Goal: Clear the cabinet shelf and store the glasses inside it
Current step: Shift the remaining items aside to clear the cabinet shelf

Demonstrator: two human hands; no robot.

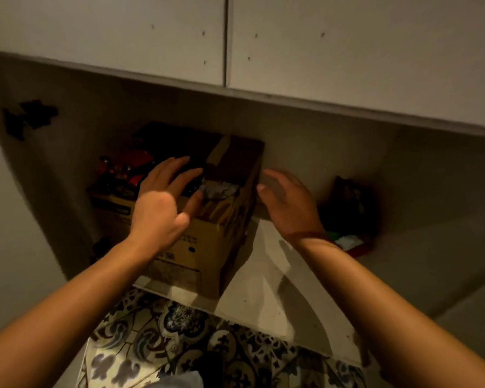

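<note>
A brown cardboard box (207, 247) stands on the pale cabinet shelf (266, 292), its top flaps partly open, with dark and red items and crumpled paper inside. My left hand (163, 203) hovers over the box's near top edge, fingers spread and holding nothing. Just right of the box's right side is my right hand (289, 203), open, its palm facing the box. I cannot tell whether either hand touches the box. No glasses are visible.
A small dark red bag (350, 217) with white and green contents sits at the back right of the shelf. Closed white upper cabinet doors (227, 40) hang above. Patterned floor tiles (179, 340) lie below the shelf's front edge.
</note>
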